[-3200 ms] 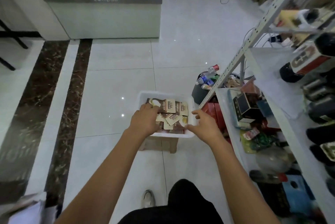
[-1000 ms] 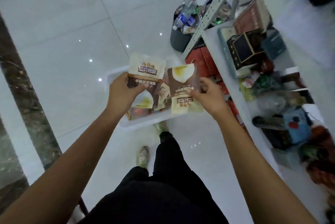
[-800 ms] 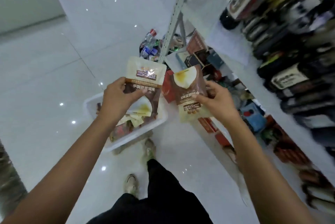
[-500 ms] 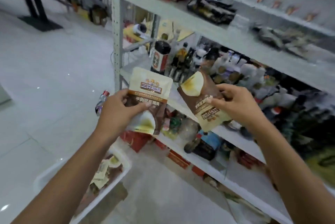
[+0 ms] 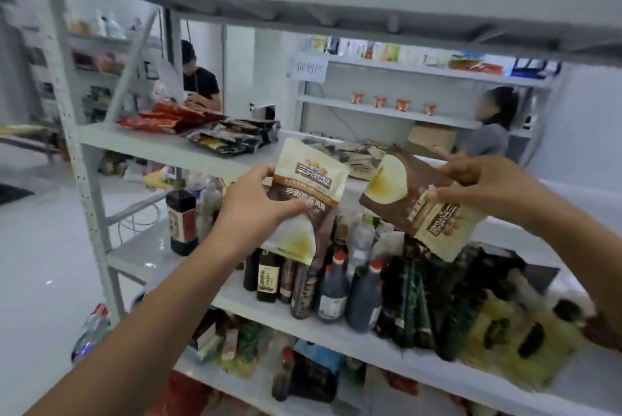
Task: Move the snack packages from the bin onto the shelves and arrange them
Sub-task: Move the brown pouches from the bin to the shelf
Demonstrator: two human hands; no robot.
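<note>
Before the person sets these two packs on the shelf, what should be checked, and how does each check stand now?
1. Left hand grips the left snack package: ok, upright, label facing the camera.
2. Right hand pinches the right snack package: ok, though tilted.
3. Bare room on the middle shelf: ok, board seems bare right of the right hand.
4. Packs lying on that shelf match the held ones: cannot tell, blurred.
5. Bottles on the shelf below stand clear of the packages: cannot tell.
</note>
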